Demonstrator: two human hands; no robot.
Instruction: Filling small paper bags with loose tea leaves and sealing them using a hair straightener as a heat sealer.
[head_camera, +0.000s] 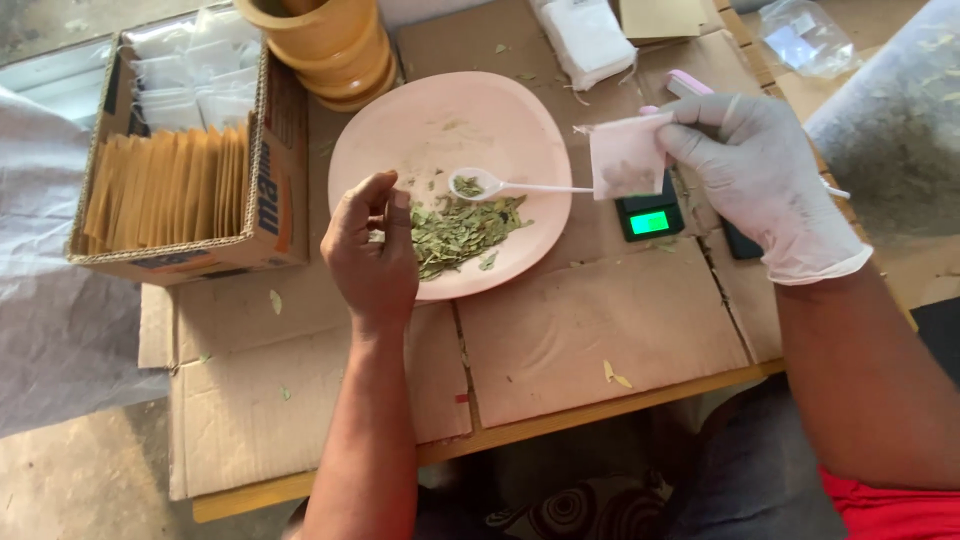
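- Pink plate (400, 130) sits on flattened cardboard (600, 330) in the head view, with a heap of dried green leaves (460, 228) at its near edge.
- Left hand (372, 250), bare, rests on the plate rim beside the leaves; its fingers are curled loosely and seem to grip nothing.
- Right hand (765, 180), gloved in white, pinches a small white sachet (625, 155) by its edge. A white plastic spoon (500, 186) carrying a few leaves runs to the sachet; whether this hand holds its handle too I cannot tell.
- Beneath the sachet a small digital scale (650, 217) shows a lit green display.
- To fill well, I judge the sachet mouth should stay open and the spoon level, so crumbs drop inside.
- Cardboard box (275, 180) at the left holds rows of tan envelopes (165, 190).
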